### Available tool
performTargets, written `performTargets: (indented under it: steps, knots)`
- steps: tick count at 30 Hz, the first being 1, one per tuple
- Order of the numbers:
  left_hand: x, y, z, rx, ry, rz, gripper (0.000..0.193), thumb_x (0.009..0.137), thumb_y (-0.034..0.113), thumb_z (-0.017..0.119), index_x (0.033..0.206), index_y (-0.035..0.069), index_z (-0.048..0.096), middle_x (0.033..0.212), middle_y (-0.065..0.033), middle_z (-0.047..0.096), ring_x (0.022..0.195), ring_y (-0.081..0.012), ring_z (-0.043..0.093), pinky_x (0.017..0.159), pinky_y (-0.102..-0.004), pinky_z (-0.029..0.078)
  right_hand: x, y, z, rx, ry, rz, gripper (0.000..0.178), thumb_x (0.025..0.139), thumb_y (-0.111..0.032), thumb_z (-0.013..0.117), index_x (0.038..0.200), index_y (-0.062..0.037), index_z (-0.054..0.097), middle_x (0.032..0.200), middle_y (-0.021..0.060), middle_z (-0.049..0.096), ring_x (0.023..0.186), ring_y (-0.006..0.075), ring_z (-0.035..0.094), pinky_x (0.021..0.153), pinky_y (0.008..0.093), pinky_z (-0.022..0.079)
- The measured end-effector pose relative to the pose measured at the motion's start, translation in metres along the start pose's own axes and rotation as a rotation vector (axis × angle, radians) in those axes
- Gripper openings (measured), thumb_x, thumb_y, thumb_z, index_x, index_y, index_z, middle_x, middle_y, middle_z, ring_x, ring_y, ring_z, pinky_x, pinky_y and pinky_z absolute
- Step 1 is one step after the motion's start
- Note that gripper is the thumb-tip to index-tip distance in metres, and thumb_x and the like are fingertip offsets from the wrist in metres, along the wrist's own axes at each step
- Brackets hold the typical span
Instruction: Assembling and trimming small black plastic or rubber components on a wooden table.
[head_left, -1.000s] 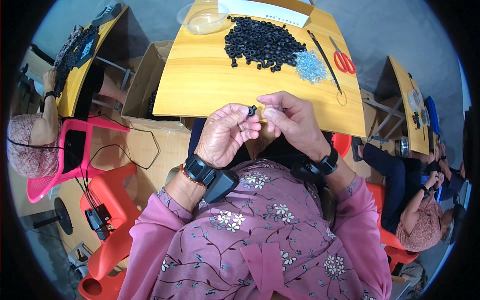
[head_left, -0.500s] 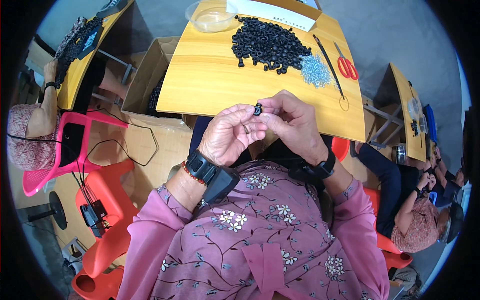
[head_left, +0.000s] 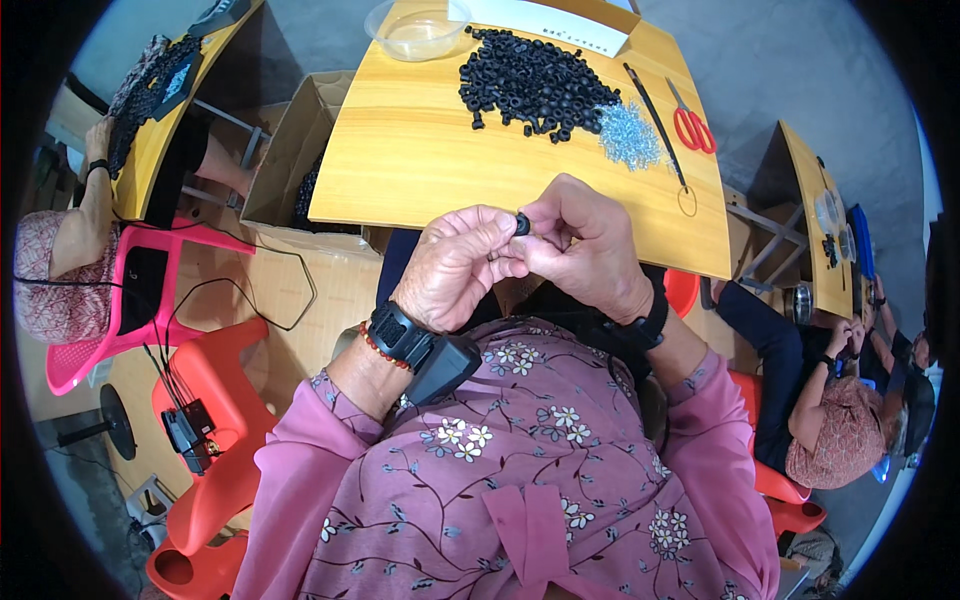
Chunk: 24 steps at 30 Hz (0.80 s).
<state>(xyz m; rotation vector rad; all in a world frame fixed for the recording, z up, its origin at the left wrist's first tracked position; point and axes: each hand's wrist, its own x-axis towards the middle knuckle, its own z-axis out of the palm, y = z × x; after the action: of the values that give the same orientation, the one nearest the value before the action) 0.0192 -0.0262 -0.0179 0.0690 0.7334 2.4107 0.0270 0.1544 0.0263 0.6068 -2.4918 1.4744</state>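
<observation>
A small black ring-like part [head_left: 522, 225] is pinched between the fingertips of both hands, in front of the table's near edge. My left hand [head_left: 452, 268] has its thumb and index finger closed on the part's left side. My right hand [head_left: 590, 248] meets it from the right, thumb and fingers pressed together at the part; whether they also hold something smaller is hidden. Beyond the hands, a heap of similar black parts [head_left: 535, 85] lies on the wooden table [head_left: 400, 165]. Beside it is a small pile of clear bluish pieces [head_left: 629, 138].
Red-handled scissors [head_left: 690, 128] and a thin black rod [head_left: 655, 125] with a wire loop lie at the table's right. A clear plastic bowl [head_left: 418, 42] stands far left. An open cardboard box [head_left: 285, 160] sits left of the table. Other people work at both sides.
Both hands stay together around the black part, which has turned and shifted slightly to the right. The right fingers have curled closer around it.
</observation>
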Motion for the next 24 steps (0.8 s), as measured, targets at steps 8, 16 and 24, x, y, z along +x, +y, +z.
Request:
performTargets:
  steps: [8,16,24]
  knots:
    - [-0.001,0.001,-0.002,0.0,-0.031,-0.028,0.017,0.097,0.011,0.06,0.103,-0.004,0.066,0.092,-0.0132,0.072,0.082,-0.0192,0.07,0.074,-0.0305,0.059,-0.003,0.001,0.0,-0.038,0.02,-0.105,0.024,0.066,0.0,0.077,0.078,-0.003,0.057,0.067,0.003,0.046,0.054,0.0131,0.045,0.048,0.0284,0.037]
    - [0.001,0.007,-0.002,0.001,-0.112,-0.043,0.018,0.097,0.009,0.059,0.107,-0.004,0.065,0.1,-0.0116,0.069,0.086,-0.0182,0.067,0.077,-0.0338,0.057,-0.006,0.0,-0.005,-0.079,0.038,-0.171,0.024,0.065,0.0,0.079,0.08,-0.0019,0.06,0.067,0.0042,0.048,0.055,0.0144,0.048,0.049,0.0288,0.038]
    - [0.001,0.008,-0.005,0.158,-0.085,-0.005,0.016,0.095,0.01,0.061,0.102,-0.003,0.065,0.095,-0.0104,0.068,0.084,-0.0187,0.067,0.075,-0.0337,0.058,-0.009,-0.005,-0.006,-0.005,0.0,-0.087,0.018,0.074,-0.001,0.076,0.088,-0.0018,0.064,0.073,0.0042,0.052,0.06,0.0126,0.052,0.053,0.0264,0.043]
